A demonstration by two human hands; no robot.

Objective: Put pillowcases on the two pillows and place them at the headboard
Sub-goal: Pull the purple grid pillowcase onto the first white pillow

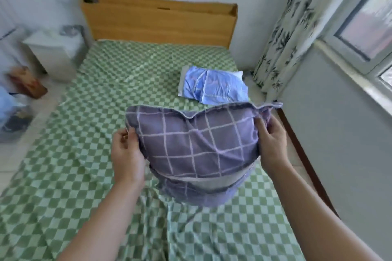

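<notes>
Held pillow: a plump pillow in a purple-grey fabric pillowcase with a pale grid pattern [197, 144], raised above the middle of the bed, its top edge sagging in the centre.
Left hand: the left hand [127, 150] grips the pillow's left side, fingers curled round the cloth edge.
Right hand: the right hand [270, 137] pinches the right upper corner of the pillowcase, where the fabric bunches into a small peak.
Second pillow: a pillow in a light blue glossy pillowcase [214, 85] lies flat on the right side of the bed, short of the headboard, white filling showing at its far corner.
Surface: a bed with a green-and-white chequered sheet [101, 99], creased in long folds.
Headboard: a plain light-brown wooden headboard [157, 23] against a pale wall.
Room, right: a white curtain printed with dark leaves [284, 34] beside a window [364, 17] with a grey wall beneath.
Room, left: a small white bedside cabinet [55, 53]; items further left are blurred.
</notes>
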